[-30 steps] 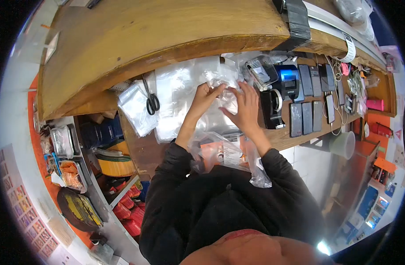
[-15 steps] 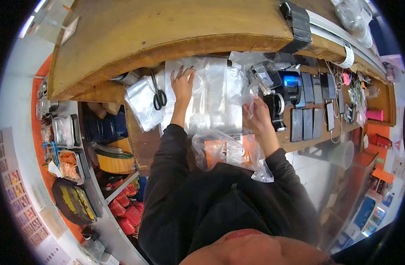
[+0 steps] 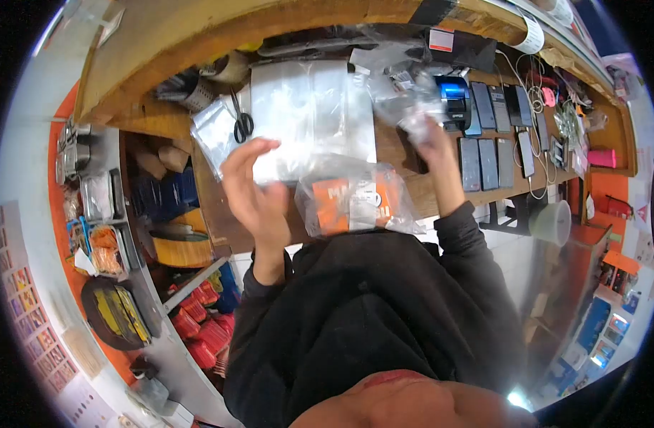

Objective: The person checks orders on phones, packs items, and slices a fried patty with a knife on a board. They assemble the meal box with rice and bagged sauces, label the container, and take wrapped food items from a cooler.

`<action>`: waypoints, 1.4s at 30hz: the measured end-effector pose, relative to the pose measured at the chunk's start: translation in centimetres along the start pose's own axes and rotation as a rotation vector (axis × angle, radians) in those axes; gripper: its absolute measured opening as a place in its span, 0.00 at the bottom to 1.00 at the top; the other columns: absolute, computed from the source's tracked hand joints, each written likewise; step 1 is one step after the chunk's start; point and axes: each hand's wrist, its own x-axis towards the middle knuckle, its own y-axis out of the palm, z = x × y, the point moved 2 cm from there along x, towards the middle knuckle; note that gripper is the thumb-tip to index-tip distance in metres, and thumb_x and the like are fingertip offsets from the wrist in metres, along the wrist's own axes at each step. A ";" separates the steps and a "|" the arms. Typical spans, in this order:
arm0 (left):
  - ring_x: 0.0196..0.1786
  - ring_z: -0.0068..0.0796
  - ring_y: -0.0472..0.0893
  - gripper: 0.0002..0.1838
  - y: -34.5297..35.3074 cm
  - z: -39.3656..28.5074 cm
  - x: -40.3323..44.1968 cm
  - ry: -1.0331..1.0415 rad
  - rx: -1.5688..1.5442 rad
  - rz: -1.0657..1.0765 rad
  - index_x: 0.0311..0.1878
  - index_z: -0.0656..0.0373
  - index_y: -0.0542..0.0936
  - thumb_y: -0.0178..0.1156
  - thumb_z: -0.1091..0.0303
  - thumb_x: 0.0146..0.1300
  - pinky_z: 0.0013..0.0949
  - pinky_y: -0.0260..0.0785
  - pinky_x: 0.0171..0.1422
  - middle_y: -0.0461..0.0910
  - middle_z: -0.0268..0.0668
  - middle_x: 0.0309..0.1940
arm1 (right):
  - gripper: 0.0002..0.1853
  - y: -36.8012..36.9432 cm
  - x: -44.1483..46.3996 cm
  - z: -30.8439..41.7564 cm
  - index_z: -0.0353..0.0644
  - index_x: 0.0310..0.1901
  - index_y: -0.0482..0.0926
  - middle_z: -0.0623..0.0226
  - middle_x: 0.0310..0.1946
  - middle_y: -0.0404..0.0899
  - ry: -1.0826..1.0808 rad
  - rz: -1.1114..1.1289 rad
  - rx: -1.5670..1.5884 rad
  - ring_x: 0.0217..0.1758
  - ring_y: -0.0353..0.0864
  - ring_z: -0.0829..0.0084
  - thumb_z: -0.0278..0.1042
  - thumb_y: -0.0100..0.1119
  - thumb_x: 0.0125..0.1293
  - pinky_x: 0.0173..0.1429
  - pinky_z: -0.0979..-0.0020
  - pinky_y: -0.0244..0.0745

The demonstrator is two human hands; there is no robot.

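Note:
My left hand (image 3: 252, 196) is raised over the table's front edge, left of the orange package, fingers apart and holding nothing. My right hand (image 3: 437, 153) is closed on a crumpled clear plastic bag (image 3: 416, 121), blurred by motion, in front of the blue and black device (image 3: 454, 100). Flat clear plastic sheets (image 3: 298, 107) lie in the middle of the table. Black-handled scissors (image 3: 243, 125) rest on a smaller stack of clear bags (image 3: 214, 132) at the left. An orange package (image 3: 352, 203) in clear plastic sits at the front edge, close to my body.
Several phones (image 3: 486, 160) lie in rows at the right, with white cables (image 3: 530, 128) beside them. A wooden shelf (image 3: 270, 32) spans the far side. Red packets (image 3: 206, 324) fill a lower shelf at the left. A pale bucket (image 3: 552, 222) stands below right.
My left hand has come off the plastic sheets and back toward my body. My right hand has moved forward with the crumpled bag. The camera view has shifted.

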 end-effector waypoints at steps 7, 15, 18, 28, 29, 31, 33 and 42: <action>0.48 0.29 0.72 0.17 1.9 1.4 -6.7 -0.073 0.869 0.170 0.47 0.62 0.72 0.65 0.70 0.56 0.38 0.63 0.57 0.74 0.37 0.38 | 0.13 9.4 -16.8 4.8 0.36 0.46 0.76 0.60 0.43 0.80 -0.996 0.006 -0.265 0.41 0.82 0.66 0.36 0.58 0.66 0.41 0.65 0.81; 0.26 0.14 0.70 0.06 -3.0 -0.6 -9.5 -0.561 -0.076 0.146 0.42 0.66 0.78 0.57 0.72 0.66 0.19 0.62 0.31 0.76 0.29 0.24 | 0.09 8.8 -18.1 -8.3 0.41 0.38 0.78 0.65 0.37 0.80 -1.085 1.334 -1.628 0.41 0.81 0.65 0.32 0.60 0.54 0.41 0.68 0.79; 0.25 0.15 0.69 0.07 -3.2 0.6 -11.0 -0.015 0.274 0.249 0.40 0.66 0.80 0.56 0.72 0.66 0.21 0.62 0.30 0.75 0.29 0.23 | 0.14 7.7 -16.2 -12.8 0.42 0.47 0.76 0.60 0.41 0.79 -1.079 1.424 -1.599 0.44 0.80 0.61 0.26 0.55 0.57 0.53 0.63 0.74; 0.22 0.33 0.80 0.10 -3.0 -1.9 -12.6 -0.618 -0.270 0.163 0.45 0.66 0.73 0.47 0.69 0.72 0.33 0.75 0.23 0.80 0.43 0.29 | 0.16 10.4 -15.4 -15.1 0.42 0.47 0.77 0.56 0.41 0.79 -0.446 2.042 -2.001 0.47 0.79 0.58 0.40 0.54 0.60 0.54 0.61 0.72; 0.24 0.34 0.80 0.10 -2.5 -2.1 -12.6 -0.662 -0.341 0.220 0.43 0.65 0.73 0.46 0.68 0.72 0.32 0.76 0.25 0.80 0.45 0.33 | 0.17 10.8 -15.4 -15.4 0.42 0.47 0.77 0.56 0.41 0.79 -0.440 2.045 -1.995 0.48 0.79 0.58 0.41 0.54 0.60 0.54 0.61 0.72; 0.25 0.35 0.81 0.11 -0.1 -1.7 -13.4 -0.745 -0.428 0.332 0.41 0.63 0.72 0.45 0.66 0.73 0.31 0.75 0.29 0.80 0.48 0.38 | 0.18 11.3 -15.5 -16.1 0.42 0.47 0.78 0.55 0.41 0.79 -0.423 2.058 -1.989 0.48 0.79 0.57 0.44 0.54 0.61 0.54 0.60 0.71; 0.26 0.37 0.81 0.11 0.4 0.8 -14.1 -0.603 -0.199 0.426 0.41 0.62 0.69 0.43 0.64 0.74 0.29 0.73 0.32 0.80 0.47 0.38 | 0.19 11.6 -15.7 -16.5 0.42 0.47 0.78 0.54 0.41 0.79 -0.399 2.069 -2.000 0.49 0.78 0.57 0.47 0.54 0.61 0.54 0.60 0.71; 0.41 0.54 0.82 0.11 -1.7 -1.8 -11.1 -0.538 -0.678 0.304 0.44 0.62 0.62 0.41 0.63 0.74 0.51 0.80 0.33 0.68 0.45 0.35 | 0.25 9.7 -16.4 -7.5 0.42 0.44 0.80 0.53 0.41 0.80 -0.687 1.827 -2.143 0.53 0.76 0.56 0.59 0.52 0.64 0.55 0.56 0.69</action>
